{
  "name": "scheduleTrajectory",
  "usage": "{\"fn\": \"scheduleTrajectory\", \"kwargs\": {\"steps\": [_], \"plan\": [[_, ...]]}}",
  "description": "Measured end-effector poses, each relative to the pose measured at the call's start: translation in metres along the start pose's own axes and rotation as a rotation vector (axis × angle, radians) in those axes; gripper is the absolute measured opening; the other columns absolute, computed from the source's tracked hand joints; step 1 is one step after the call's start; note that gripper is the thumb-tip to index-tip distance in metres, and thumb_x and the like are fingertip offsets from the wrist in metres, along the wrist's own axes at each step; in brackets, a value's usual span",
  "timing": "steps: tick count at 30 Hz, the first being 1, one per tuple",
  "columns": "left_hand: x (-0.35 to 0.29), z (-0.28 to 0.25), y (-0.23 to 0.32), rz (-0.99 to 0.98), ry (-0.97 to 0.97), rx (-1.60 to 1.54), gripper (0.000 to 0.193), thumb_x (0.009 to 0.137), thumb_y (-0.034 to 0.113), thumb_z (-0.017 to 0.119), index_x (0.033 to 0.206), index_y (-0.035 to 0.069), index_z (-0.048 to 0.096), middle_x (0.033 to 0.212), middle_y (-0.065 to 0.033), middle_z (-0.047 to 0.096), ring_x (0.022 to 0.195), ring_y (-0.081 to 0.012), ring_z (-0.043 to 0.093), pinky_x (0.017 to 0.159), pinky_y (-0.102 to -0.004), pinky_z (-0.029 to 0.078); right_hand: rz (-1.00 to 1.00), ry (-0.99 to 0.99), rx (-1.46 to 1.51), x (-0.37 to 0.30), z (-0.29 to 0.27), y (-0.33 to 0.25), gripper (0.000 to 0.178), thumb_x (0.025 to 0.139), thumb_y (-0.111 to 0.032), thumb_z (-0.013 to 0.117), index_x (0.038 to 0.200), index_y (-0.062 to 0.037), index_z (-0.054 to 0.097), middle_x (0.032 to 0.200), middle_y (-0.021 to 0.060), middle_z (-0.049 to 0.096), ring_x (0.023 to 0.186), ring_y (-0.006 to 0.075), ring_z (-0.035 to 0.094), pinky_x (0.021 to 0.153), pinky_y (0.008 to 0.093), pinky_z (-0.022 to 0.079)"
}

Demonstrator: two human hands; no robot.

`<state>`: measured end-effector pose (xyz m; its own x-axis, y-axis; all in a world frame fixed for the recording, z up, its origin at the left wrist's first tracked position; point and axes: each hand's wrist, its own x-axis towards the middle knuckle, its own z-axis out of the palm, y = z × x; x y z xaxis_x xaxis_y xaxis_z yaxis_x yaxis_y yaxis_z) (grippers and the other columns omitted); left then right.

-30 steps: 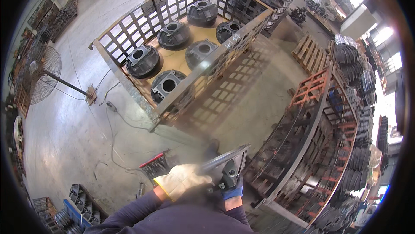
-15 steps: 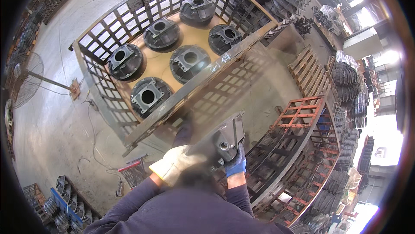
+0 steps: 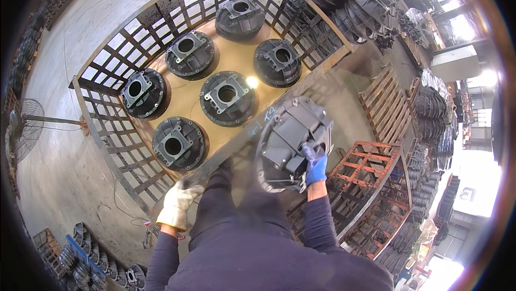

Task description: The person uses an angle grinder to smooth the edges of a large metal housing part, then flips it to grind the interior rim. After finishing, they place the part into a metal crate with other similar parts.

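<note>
A large dark grey bell housing casting (image 3: 290,137) hangs tilted in front of the crate, close to its front rim. My right hand (image 3: 316,166), in a blue glove, is closed on the casting's right side. In a white glove, my left hand (image 3: 178,205) is apart from the casting, thumb held out, at the crate's near rim; whether it touches the rim I cannot tell. Inside the lattice-sided metal crate (image 3: 107,94), several similar housings stand with their openings upward on a tan sheet (image 3: 207,94). One of these, a central housing (image 3: 227,97), sits nearest the held casting.
An orange-red metal rack (image 3: 365,170) stands at my right, with a wooden pallet (image 3: 382,103) beyond it. Stacked castings (image 3: 363,14) rise behind the crate's right corner. A round fan (image 3: 29,129) is at far left. More parts (image 3: 80,253) lie at lower left.
My left hand has let go of the casting and moved left toward the crate rim. My right hand has raised the casting and moved it right, and its broad side now shows.
</note>
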<state>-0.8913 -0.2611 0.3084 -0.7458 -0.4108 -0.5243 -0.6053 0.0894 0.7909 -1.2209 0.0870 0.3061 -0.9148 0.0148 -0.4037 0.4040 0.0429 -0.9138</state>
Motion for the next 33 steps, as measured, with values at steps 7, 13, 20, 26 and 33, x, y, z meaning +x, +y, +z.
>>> {"fn": "scheduleTrajectory", "kwargs": {"steps": [7,13,20,26,33], "plan": [[-0.008,0.028,-0.045,-0.470,0.371,-0.660,0.056,0.093,0.006,0.085,0.143,-0.007,0.065,0.115,-0.0112,0.079,0.098,-0.0210,0.077,0.092,-0.0333,0.062,-0.268,-0.315,-0.894,0.128,0.028,-0.063,0.077,0.089,-0.047,0.088,0.133,0.0131,0.065,0.109,0.0303,0.079,0.100,0.0368,0.078,0.094,0.0449,0.060],[-0.010,0.062,-0.042,-0.317,0.305,-0.457,0.053,0.093,0.004,0.084,0.142,-0.003,0.066,0.111,-0.0107,0.080,0.095,-0.0200,0.077,0.088,-0.0326,0.063,-0.327,-0.693,-1.454,0.180,0.063,-0.066,0.064,0.097,-0.055,0.077,0.112,0.0064,0.078,0.109,0.0319,0.078,0.111,0.0480,0.074,0.097,0.0561,0.057],[0.001,0.070,-0.008,-0.584,0.321,-0.442,0.052,0.092,0.003,0.083,0.141,-0.004,0.067,0.110,-0.0107,0.080,0.092,-0.0188,0.076,0.087,-0.0311,0.062,-0.409,-0.846,-1.507,0.187,0.060,-0.046,0.065,0.091,-0.041,0.084,0.139,-0.0003,0.069,0.109,0.0305,0.079,0.107,0.0482,0.075,0.099,0.0561,0.057],[0.036,0.061,0.000,-0.412,0.220,-0.145,0.050,0.096,0.017,0.082,0.141,-0.002,0.068,0.114,-0.0096,0.082,0.103,-0.0187,0.077,0.092,-0.0300,0.060,-0.343,-0.945,-1.576,0.194,0.064,-0.062,0.071,0.093,-0.045,0.082,0.140,0.0059,0.065,0.117,0.0345,0.076,0.111,0.0524,0.073,0.101,0.0564,0.056],[0.096,0.001,0.011,-0.089,0.010,0.281,0.033,0.107,0.034,0.067,0.135,0.021,0.078,0.149,-0.0135,0.069,0.131,-0.0305,0.069,0.115,-0.0378,0.052,-0.201,-0.615,-1.088,0.196,0.098,-0.037,0.088,0.091,-0.071,0.079,0.115,0.0128,0.075,0.110,0.0379,0.076,0.107,0.0548,0.074,0.091,0.0575,0.059]]}}
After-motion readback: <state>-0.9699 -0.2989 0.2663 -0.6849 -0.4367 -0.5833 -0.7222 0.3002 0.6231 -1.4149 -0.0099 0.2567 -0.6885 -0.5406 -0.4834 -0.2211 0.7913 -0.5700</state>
